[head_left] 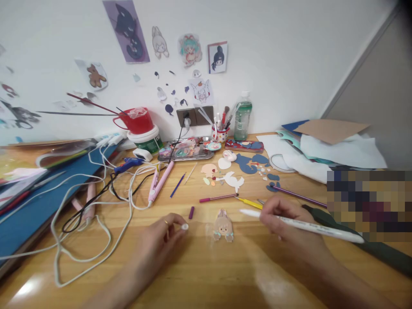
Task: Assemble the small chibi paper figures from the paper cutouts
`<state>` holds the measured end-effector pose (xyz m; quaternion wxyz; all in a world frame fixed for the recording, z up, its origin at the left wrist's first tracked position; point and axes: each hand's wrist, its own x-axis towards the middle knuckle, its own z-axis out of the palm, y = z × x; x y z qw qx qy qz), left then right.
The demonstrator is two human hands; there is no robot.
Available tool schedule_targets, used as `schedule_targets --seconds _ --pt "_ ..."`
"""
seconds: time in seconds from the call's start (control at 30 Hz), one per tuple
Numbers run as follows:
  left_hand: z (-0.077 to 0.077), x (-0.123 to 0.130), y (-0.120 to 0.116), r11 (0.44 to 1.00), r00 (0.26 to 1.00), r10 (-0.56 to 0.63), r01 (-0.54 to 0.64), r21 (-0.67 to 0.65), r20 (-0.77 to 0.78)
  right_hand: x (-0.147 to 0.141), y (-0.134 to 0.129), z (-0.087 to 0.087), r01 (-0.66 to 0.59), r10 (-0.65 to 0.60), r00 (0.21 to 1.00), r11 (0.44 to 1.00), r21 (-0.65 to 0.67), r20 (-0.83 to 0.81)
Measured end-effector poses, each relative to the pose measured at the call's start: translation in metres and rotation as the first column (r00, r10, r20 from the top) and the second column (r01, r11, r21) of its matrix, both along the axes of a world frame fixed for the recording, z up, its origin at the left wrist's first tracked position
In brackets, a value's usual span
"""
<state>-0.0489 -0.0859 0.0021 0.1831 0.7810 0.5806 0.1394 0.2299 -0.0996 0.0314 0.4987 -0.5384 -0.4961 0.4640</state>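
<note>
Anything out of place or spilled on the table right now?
I see no spill. White cords sprawl in messy loops across the table's left side, and a purple cap lies loose near the left hand, off any pen.

A white wall (273,47) with 2 dark sockets (207,112) backs the wooden table (193,274).

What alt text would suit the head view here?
A person's right hand holds a white pen and the left hand pinches a small white cap-like piece, on either side of a long-eared character cutout on a wooden desk.
</note>
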Motion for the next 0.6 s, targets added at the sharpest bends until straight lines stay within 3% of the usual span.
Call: schedule_targets --seconds 0.07,0.17,0.23,0.6 --pt "0.000 0.014 -0.010 0.980 0.948 0.013 0.052 -0.194 0.319 -0.005 -0.007 0.000 -0.129 0.129 0.989 0.992 0.005 -0.066" --pt "0.005 0.032 -0.021 0.933 0.871 0.057 0.128 -0.337 0.488 -0.011 -0.016 -0.003 -0.321 0.317 0.942 0.947 -0.017 -0.111" --pt "0.010 0.039 -0.024 0.929 0.858 0.064 0.135 -0.345 0.510 -0.014 -0.019 -0.005 -0.373 0.369 0.925 0.927 -0.033 -0.097" --pt "0.023 0.046 -0.033 0.952 0.865 -0.038 0.183 -0.244 0.500 -0.016 -0.023 -0.011 -0.384 0.383 0.923 0.923 -0.034 -0.023"
